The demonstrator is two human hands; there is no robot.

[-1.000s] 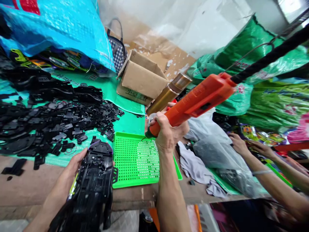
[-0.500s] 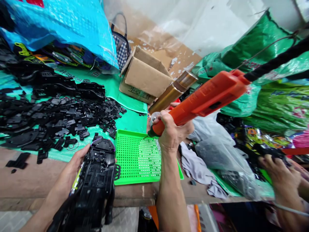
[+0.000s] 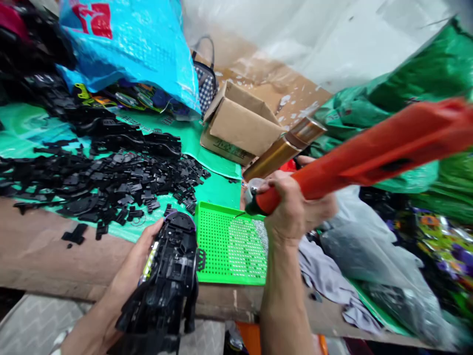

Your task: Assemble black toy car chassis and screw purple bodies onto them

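My left hand (image 3: pixel 139 254) grips a long black plastic toy-car chassis (image 3: pixel 173 268) by its left side, its molded underside facing me. A yellow-green edge shows beside the fingers, some of which are hidden beneath. Wrapped around the lower end of an orange electric screwdriver (image 3: pixel 354 165) is my right hand (image 3: pixel 290 212). The tool slants down leftward, its thin bit over the green perforated tray (image 3: pixel 210 249), apart from the chassis. Small shiny screws (image 3: pixel 242 246) lie in the tray. A small clear round container (image 3: pixel 254 186) is just behind the screwdriver's tip.
Loose black plastic parts (image 3: pixel 121 187) cover the green sheet at left. Behind stand a blue bag (image 3: pixel 136 44), a cardboard box (image 3: pixel 244 121) and a gold-brown cylinder (image 3: pixel 273 158). A grey cloth (image 3: pixel 328 281) and a clear plastic bag (image 3: pixel 362 246) lie right.
The view has swung left, so everything sits farther right. The nearby person's hands have left the picture. Both my hands keep their holds on chassis and screwdriver.
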